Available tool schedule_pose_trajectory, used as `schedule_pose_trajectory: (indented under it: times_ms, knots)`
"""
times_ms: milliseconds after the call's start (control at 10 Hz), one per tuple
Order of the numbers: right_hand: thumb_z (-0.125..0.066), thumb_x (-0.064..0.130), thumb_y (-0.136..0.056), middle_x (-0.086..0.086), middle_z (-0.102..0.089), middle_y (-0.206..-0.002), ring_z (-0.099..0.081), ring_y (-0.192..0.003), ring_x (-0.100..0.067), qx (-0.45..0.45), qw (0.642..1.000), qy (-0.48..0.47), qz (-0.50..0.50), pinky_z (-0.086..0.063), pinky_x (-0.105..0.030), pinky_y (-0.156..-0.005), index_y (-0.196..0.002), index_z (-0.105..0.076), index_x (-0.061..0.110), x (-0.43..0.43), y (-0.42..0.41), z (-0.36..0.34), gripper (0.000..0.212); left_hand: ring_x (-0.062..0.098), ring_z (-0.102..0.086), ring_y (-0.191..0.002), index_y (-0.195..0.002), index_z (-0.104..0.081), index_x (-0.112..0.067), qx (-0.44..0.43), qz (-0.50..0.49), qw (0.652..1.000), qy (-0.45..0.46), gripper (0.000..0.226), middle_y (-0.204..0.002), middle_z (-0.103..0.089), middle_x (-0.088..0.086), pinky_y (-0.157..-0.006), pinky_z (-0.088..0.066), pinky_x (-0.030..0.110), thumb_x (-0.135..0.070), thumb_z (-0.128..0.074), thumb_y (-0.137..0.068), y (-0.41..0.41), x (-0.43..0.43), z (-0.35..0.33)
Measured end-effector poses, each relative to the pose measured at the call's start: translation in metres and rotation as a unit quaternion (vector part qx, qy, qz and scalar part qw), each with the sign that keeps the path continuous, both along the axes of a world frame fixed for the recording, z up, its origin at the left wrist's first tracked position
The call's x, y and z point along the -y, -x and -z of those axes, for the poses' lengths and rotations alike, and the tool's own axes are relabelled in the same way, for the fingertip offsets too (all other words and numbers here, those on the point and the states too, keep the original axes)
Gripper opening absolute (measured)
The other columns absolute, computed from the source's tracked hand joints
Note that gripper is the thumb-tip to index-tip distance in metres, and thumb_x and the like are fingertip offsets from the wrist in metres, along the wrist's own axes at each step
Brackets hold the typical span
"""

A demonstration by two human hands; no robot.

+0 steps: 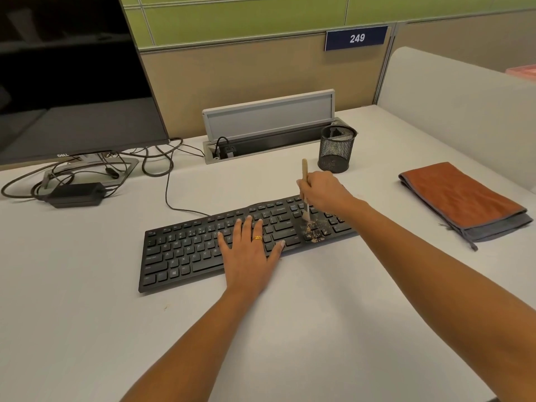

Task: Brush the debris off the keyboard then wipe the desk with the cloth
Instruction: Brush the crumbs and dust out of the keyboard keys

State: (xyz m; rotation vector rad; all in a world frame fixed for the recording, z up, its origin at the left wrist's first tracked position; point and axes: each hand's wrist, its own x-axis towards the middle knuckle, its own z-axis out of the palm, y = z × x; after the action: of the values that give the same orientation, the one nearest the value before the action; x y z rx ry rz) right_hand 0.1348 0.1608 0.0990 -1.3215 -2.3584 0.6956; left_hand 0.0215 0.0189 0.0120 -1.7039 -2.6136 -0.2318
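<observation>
The right hand (322,191) is gripping a brush (305,181) over crumbs (313,232) on the keyboard (185,250); the left hand (249,253) is lying flat on the keys; a cloth (461,198) is lying right, a mesh cup (336,149) beyond.

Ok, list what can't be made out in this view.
Head view only.
- Keys under the left hand: covered by it.
- Right end of the keyboard: behind the right forearm.
- Middle of the brush handle: inside the right hand.
- Contents of the mesh pen cup: too dim.
- The monitor: cut off at the left and top edges.

A forearm (406,245) hides the right end of the keyboard (185,250) — the monitor (72,68) is cut off.
</observation>
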Motion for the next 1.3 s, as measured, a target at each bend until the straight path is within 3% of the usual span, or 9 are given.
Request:
schedule_pose_trajectory:
  times_ms: [300, 400, 500, 600, 700, 800, 900, 1100, 1300]
  knots:
    - [-0.038, 0.029, -0.1, -0.018, -0.067, -0.091, -0.063, -0.081, -0.028, -0.012, 1.0, -0.006, -0.018, -0.051, -0.038, -0.077, -0.097, -0.064, -0.003, 0.001, 0.001, -0.002, 0.042, 0.018, 0.0, -0.148, -0.152, -0.013, -0.022, -0.001, 0.001, 1.0, 0.005, 0.072, -0.16, -0.008, -0.001, -0.116, -0.001, 0.053, -0.064, -0.018, -0.094, 0.0, 0.0, -0.001]
    - [-0.04, 0.029, -0.1, -0.008, -0.061, -0.083, -0.057, -0.071, -0.015, -0.036, 0.999, 0.021, -0.035, -0.042, -0.021, -0.063, -0.096, -0.065, 0.001, 0.003, -0.001, -0.001, 0.038, 0.017, 0.0, -0.148, -0.152, -0.013, -0.022, -0.004, 0.001, 1.0, 0.005, 0.072, -0.16, -0.008, -0.001, -0.116, 0.0, 0.052, -0.064, -0.017, -0.094, -0.001, 0.0, -0.001]
    - [-0.038, 0.029, -0.1, -0.014, -0.066, -0.087, -0.063, -0.081, -0.025, 0.009, 0.999, 0.002, -0.044, -0.046, -0.029, -0.072, -0.096, -0.065, -0.003, 0.001, 0.0, 0.003, 0.041, 0.018, 0.001, -0.148, -0.152, -0.012, -0.022, -0.004, 0.001, 1.0, 0.01, 0.072, -0.161, -0.007, -0.001, -0.116, 0.0, 0.053, -0.064, -0.016, -0.094, -0.001, -0.001, -0.002]
    - [-0.037, 0.027, -0.101, -0.019, -0.066, -0.093, -0.061, -0.081, -0.029, 0.073, 0.995, -0.062, -0.007, -0.041, -0.029, -0.068, -0.102, -0.062, -0.004, -0.002, 0.001, 0.0, 0.04, 0.018, 0.001, -0.148, -0.152, -0.012, -0.022, -0.001, 0.0, 1.0, 0.013, 0.072, -0.161, -0.006, -0.001, -0.116, 0.0, 0.053, -0.064, -0.016, -0.094, 0.0, 0.0, -0.002]
    - [-0.036, 0.026, -0.101, -0.021, -0.065, -0.097, -0.06, -0.081, -0.031, 0.061, 0.993, -0.097, 0.016, -0.042, -0.031, -0.068, -0.102, -0.061, -0.006, -0.005, -0.001, -0.001, 0.04, 0.018, 0.001, -0.148, -0.152, -0.013, -0.022, 0.0, 0.001, 1.0, 0.008, 0.072, -0.161, -0.007, -0.001, -0.116, 0.0, 0.053, -0.064, -0.017, -0.094, 0.0, 0.0, -0.002]
    - [-0.039, 0.026, -0.1, -0.022, -0.067, -0.096, -0.064, -0.09, -0.034, 0.011, 0.999, -0.041, 0.001, -0.05, -0.039, -0.081, -0.099, -0.064, -0.007, -0.006, -0.002, 0.001, 0.041, 0.018, 0.001, -0.148, -0.152, -0.014, -0.022, 0.005, 0.001, 1.0, 0.006, 0.073, -0.161, -0.007, 0.0, -0.116, 0.0, 0.053, -0.064, -0.017, -0.094, 0.0, -0.001, -0.001]
    - [-0.037, 0.026, -0.101, -0.021, -0.066, -0.097, -0.063, -0.092, -0.034, 0.037, 0.997, -0.056, 0.042, -0.042, -0.029, -0.071, -0.102, -0.062, -0.006, -0.007, -0.002, 0.003, 0.04, 0.018, 0.001, -0.148, -0.152, -0.013, -0.022, 0.002, 0.0, 1.0, 0.009, 0.072, -0.161, -0.007, 0.0, -0.116, 0.0, 0.053, -0.064, -0.017, -0.094, 0.0, 0.0, -0.001]
    - [-0.039, 0.027, -0.1, -0.02, -0.068, -0.096, -0.064, -0.09, -0.03, -0.027, 0.999, -0.033, 0.014, -0.05, -0.036, -0.082, -0.099, -0.065, -0.005, -0.004, -0.001, 0.005, 0.041, 0.017, 0.0, -0.148, -0.152, -0.014, -0.022, -0.004, -0.002, 1.0, 0.007, 0.072, -0.16, -0.008, -0.001, -0.116, 0.0, 0.052, -0.064, -0.017, -0.094, 0.0, -0.001, -0.002]
    - [-0.041, 0.026, -0.099, -0.022, -0.066, -0.101, -0.062, -0.094, -0.032, 0.019, 0.999, -0.029, 0.021, -0.046, -0.034, -0.079, -0.105, -0.062, -0.007, -0.006, 0.001, 0.007, 0.039, 0.017, -0.001, -0.148, -0.152, -0.015, -0.022, -0.003, -0.003, 1.0, 0.002, 0.072, -0.16, -0.009, -0.001, -0.116, -0.001, 0.053, -0.064, -0.019, -0.094, -0.001, -0.001, -0.001]
